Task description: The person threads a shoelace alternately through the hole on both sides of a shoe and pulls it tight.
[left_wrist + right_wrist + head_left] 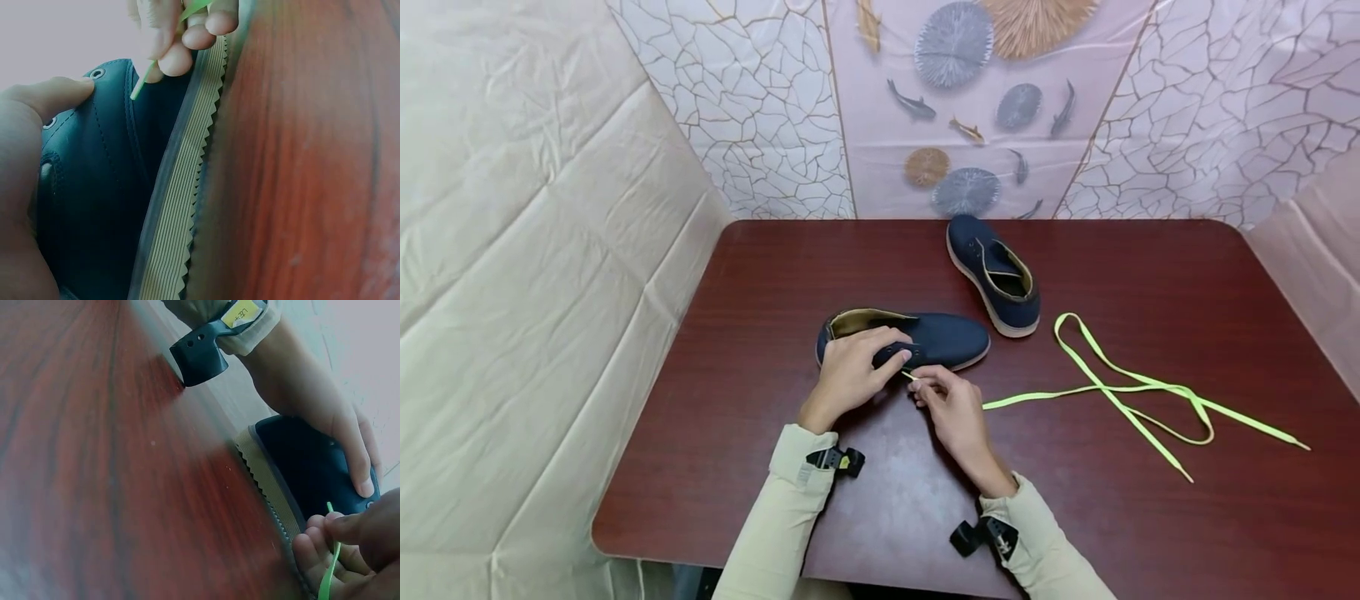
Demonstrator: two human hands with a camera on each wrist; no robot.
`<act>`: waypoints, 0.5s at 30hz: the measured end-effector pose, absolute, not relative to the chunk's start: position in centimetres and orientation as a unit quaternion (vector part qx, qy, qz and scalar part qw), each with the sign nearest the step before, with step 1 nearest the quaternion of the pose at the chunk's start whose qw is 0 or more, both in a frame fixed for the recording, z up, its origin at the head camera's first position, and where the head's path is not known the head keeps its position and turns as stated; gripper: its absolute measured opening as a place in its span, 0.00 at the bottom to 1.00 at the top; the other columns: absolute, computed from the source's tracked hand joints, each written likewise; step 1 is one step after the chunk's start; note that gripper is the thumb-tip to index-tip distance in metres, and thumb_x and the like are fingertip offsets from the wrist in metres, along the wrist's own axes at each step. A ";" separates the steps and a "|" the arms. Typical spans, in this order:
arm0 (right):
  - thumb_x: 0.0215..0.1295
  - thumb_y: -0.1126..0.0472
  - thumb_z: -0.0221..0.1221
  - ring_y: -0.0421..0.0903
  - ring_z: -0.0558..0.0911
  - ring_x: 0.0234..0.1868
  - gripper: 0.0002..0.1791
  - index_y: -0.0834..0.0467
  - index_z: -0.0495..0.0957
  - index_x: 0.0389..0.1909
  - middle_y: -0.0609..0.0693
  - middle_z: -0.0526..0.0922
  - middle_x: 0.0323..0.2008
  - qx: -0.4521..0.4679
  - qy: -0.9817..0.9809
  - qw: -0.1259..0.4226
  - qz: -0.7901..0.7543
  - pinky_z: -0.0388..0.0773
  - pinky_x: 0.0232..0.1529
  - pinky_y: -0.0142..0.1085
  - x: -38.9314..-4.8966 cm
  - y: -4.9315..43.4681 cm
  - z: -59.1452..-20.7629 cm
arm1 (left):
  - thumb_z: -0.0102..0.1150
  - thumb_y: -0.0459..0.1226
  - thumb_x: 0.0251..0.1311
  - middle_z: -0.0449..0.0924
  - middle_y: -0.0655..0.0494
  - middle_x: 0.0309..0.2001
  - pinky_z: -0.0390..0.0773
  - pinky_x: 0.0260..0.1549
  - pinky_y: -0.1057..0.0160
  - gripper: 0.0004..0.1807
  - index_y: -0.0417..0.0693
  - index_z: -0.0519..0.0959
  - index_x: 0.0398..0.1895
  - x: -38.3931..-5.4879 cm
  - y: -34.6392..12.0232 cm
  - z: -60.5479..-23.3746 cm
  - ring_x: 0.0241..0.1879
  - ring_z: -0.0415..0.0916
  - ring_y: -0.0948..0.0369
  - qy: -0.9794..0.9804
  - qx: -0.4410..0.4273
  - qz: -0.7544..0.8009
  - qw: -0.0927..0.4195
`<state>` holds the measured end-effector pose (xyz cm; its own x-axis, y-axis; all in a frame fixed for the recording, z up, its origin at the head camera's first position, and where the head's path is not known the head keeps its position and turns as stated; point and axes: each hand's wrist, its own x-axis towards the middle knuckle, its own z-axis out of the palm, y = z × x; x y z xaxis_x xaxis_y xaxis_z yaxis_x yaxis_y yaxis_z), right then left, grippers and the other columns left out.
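A navy shoe (904,339) lies on its side mid-table, its eyelet flap pinched under the left hand (853,369). The right hand (950,406) pinches the green lace (1138,392) tip just beside an eyelet: threading looks about to begin (steady aim needed). A second shoe (996,275), nothing visible inside, sits toward the far edge.

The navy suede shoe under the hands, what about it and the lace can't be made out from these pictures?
- Head view: the eyelets of the near navy suede shoe are hidden under the left hand.
- Left wrist view: the shoe's toe and heel are cut off by the frame edges.
- Right wrist view: the neon green flat shoelace is cut off at the bottom edge, past the right hand.
- Whether any eyelet is already threaded: too small to tell.
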<state>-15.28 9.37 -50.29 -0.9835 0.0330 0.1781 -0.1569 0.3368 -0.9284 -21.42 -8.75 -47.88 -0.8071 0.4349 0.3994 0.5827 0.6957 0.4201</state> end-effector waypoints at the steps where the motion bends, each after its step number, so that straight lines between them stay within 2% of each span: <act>1: 0.70 0.74 0.64 0.50 0.90 0.33 0.06 0.63 0.87 0.42 0.56 0.91 0.34 0.036 -0.815 0.081 0.572 0.86 0.36 0.33 -15.2 9.3 -50.3 | 0.60 0.52 0.76 0.87 0.69 0.54 0.79 0.36 0.62 0.11 0.67 0.86 0.54 -21.4 -8.8 -48.0 0.42 0.84 0.66 -0.911 -0.279 -0.272 0.136; 5: 0.74 0.72 0.62 0.51 0.89 0.34 0.02 0.67 0.82 0.41 0.61 0.90 0.35 0.019 -0.785 0.068 0.616 0.86 0.35 0.33 -15.2 9.3 -50.3 | 0.60 0.52 0.75 0.87 0.71 0.52 0.79 0.37 0.61 0.10 0.68 0.86 0.53 -21.4 -8.9 -48.1 0.42 0.83 0.67 -0.910 -0.281 -0.272 0.137; 10: 0.77 0.69 0.59 0.48 0.85 0.33 0.06 0.71 0.78 0.41 0.69 0.86 0.37 0.003 -0.719 0.045 0.693 0.85 0.35 0.32 -15.5 9.3 -50.4 | 0.61 0.52 0.75 0.87 0.71 0.51 0.78 0.35 0.62 0.10 0.68 0.86 0.52 -21.5 -8.8 -48.0 0.39 0.82 0.68 -0.908 -0.286 -0.275 0.138; 15: 0.77 0.69 0.59 0.44 0.82 0.31 0.07 0.71 0.78 0.40 0.66 0.86 0.35 -0.009 -0.686 0.031 0.726 0.83 0.33 0.31 -15.6 9.1 -50.0 | 0.61 0.52 0.75 0.87 0.72 0.51 0.77 0.33 0.63 0.10 0.68 0.87 0.52 -21.6 -8.8 -47.9 0.37 0.81 0.68 -0.907 -0.285 -0.278 0.140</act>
